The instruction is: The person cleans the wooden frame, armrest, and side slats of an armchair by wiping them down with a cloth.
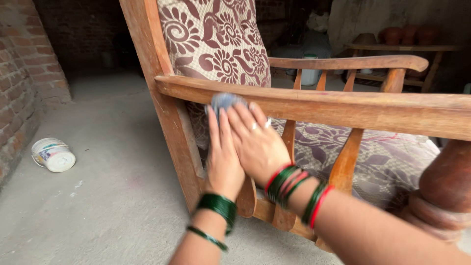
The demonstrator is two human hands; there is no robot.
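Far left on the concrete floor [98, 162], beside the brick wall [19, 93], a small white tub [53, 155] lies on its side, well apart from the work. Moving right, the wooden chair [169, 122] fills most of the view, its patterned back cushion [216, 39] upright behind the near armrest [314, 105]. Both hands meet at the inner end of that armrest, close to the back post: the left hand [223, 157] lies flat with fingers stretched upward, its fingertips on a small grey-blue pad [224, 100] (cloth or sanding block, I cannot tell which) pressed against the rail's front face. The right hand [257, 145] lies partly over the left, fingers spread and open, bearing down on the same spot; neither hand closes round the pad, both simply press it to the wood. Judging by the surface, the work looks to be at an early or middle stage: the pad sits at one end of the rail, and the long run of armrest to the right looks dull and scuffed, as do the spindles [346, 162] below. Both wrists, ringed with green and red bangles [289, 184], are held nearly straight, forearms rising from the lower edge of the view. Further right sits the seat cushion [382, 157], and beyond it the far armrest [353, 63].
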